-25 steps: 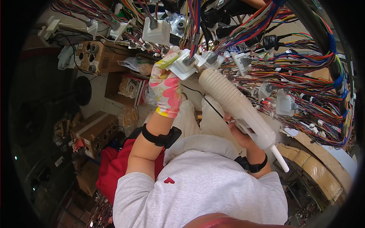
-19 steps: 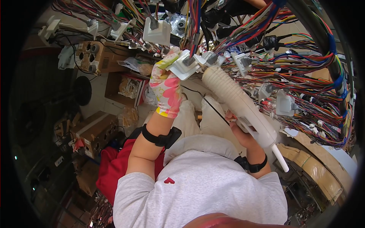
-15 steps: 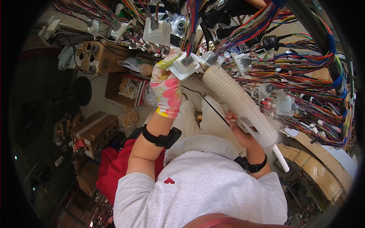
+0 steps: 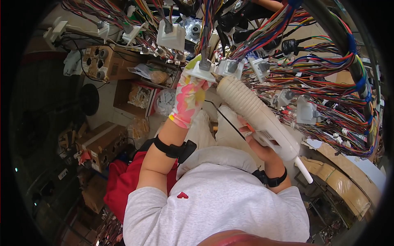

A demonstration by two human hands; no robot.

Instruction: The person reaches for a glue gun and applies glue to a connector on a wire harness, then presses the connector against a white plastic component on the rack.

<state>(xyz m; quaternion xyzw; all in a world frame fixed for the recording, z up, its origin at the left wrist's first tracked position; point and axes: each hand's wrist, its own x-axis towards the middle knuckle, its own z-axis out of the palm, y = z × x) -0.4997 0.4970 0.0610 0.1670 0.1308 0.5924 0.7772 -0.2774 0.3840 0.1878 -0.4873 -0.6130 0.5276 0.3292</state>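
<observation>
So the biggest thing here is a huge tangle of colored wire bundles (image 4: 324, 65) filling the top and right side. Under it there's the person's light grey T-shirt (image 4: 217, 197) with a little red patch on the chest. Over on the left, a brown cardboard box (image 4: 117, 67) with round things stuck in its side.

Next down is a chunky white tool (image 4: 258, 112) with a ribbed front, lying slantwise, nose up toward the wires. The hands are apart: the left hand (image 4: 189, 94), in a floral glove, is clamped on a white housing, while the bare right hand (image 4: 257, 143) is wrapped around the tool from below, some fingers hidden behind it.

That white housing (image 4: 200, 74) is up top in the middle, just left of another one, with a grey plug (image 4: 205, 64) sitting in it. Smallest bit: the tool's tip (image 4: 218, 76), right beside the housing. Can't tell if they touch.
</observation>
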